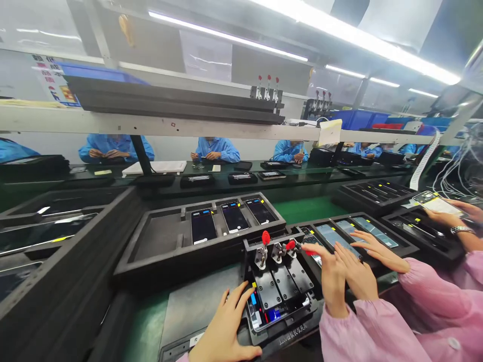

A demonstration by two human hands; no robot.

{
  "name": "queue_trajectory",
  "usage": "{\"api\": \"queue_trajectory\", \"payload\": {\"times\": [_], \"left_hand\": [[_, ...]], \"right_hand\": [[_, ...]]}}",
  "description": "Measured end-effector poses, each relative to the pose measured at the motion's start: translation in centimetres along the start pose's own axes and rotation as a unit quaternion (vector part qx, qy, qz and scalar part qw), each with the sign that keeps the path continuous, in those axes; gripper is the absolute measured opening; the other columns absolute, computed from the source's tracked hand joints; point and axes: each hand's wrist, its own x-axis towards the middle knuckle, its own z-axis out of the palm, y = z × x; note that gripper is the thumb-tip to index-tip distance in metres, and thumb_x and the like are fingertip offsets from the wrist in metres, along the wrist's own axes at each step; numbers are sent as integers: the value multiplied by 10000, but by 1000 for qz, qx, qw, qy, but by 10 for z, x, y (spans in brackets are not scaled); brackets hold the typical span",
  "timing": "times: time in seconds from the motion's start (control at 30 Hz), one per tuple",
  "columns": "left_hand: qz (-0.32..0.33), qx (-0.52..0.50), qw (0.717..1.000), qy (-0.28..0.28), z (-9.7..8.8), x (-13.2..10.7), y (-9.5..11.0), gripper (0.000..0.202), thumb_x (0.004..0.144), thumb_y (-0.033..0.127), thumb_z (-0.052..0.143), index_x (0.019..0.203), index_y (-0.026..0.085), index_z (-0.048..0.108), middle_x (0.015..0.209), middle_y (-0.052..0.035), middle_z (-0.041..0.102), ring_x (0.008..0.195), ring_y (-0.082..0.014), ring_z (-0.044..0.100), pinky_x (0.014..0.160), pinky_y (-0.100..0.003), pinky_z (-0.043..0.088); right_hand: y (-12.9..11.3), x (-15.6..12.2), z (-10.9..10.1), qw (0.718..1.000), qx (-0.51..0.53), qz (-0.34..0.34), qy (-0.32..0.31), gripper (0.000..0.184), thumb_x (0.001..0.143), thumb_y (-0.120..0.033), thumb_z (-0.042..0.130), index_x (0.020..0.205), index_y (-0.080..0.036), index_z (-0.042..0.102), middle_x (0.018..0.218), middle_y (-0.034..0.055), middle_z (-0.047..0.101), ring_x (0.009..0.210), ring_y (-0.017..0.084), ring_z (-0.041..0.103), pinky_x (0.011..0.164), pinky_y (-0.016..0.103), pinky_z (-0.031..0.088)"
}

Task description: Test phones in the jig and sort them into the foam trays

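In front of me stands a black test fixture (pixel 281 286) with three toggle clamps. One red clamp handle (pixel 266 237) points upward; another red handle (pixel 290 245) leans to the right. A phone (pixel 256 312) with a lit screen lies in the fixture under the black pressure plates. My left hand (pixel 228 324) is open beside the fixture's left side, fingertips near the phone's edge and thumb by the front corner. With bent fingers, my right hand (pixel 332 279) grips the rightmost red clamp handle (pixel 310 249); its palm side is hidden.
Behind the fixture is a foam tray (pixel 151 236) with three phones. At right, a co-worker's two hands (pixel 372 251) reach over another tray of phones (pixel 402 244). Farther right, another person's hand (pixel 445 219) holds a phone. Stacked black trays (pixel 75 251) stand at left.
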Motion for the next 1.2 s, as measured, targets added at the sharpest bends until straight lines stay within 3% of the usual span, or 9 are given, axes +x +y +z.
{"api": "queue_trajectory", "payload": {"times": [0.13,0.23,0.33,0.43,0.53,0.83,1.2], "left_hand": [[-3,-1,1000,-13,0,1,-2,955,570,710,623,1345,289,258,1473,-115,219,1339,-322,206,1071,-584,111],[-2,5,1000,-17,-1,1,-1,906,581,724,602,1320,287,311,1472,-121,218,1339,-333,198,1064,-587,131],[1,6,1000,-18,-1,1,-1,912,571,713,620,1319,290,316,1478,-120,202,1338,-340,196,1062,-586,140],[-2,-2,1000,-9,0,-1,-2,985,551,698,648,1350,278,253,1471,-126,219,1335,-332,212,1068,-585,128],[3,-9,1000,1,-1,-2,-1,1021,547,704,646,1363,263,220,1466,-135,230,1337,-329,211,1071,-586,113],[18,-16,1000,10,-1,-2,-1,1051,569,700,632,1386,239,158,1454,-165,251,1327,-348,228,1048,-610,149],[28,-10,1000,8,-1,-2,-2,1020,593,696,617,1381,224,172,1434,-190,284,1309,-353,270,1029,-606,194]], "right_hand": [[21,-48,9,990,-125,-60,-16,346,891,-328,357,1173,-379,551,1196,-11,574,1253,315,365,1021,641,161],[30,-61,21,972,-218,-60,-60,388,890,-367,378,1270,-390,453,1365,-14,402,1289,370,274,979,706,61],[22,-56,25,981,-185,-41,-42,380,899,-346,365,1266,-369,462,1412,-8,331,1286,336,297,1007,647,160],[6,-48,21,996,-82,-13,42,333,890,-295,398,1192,-276,540,1301,45,478,1195,259,434,1000,502,332],[-1,-42,20,994,-76,26,74,266,860,-327,466,1060,-211,599,1156,70,575,1082,224,517,965,429,388],[13,-25,34,988,-83,131,-10,300,773,-464,552,925,-207,527,806,27,641,754,180,616,762,328,485],[19,-27,40,981,-108,157,-40,379,757,-538,515,954,-225,432,718,2,623,597,158,604,615,290,492]]}}
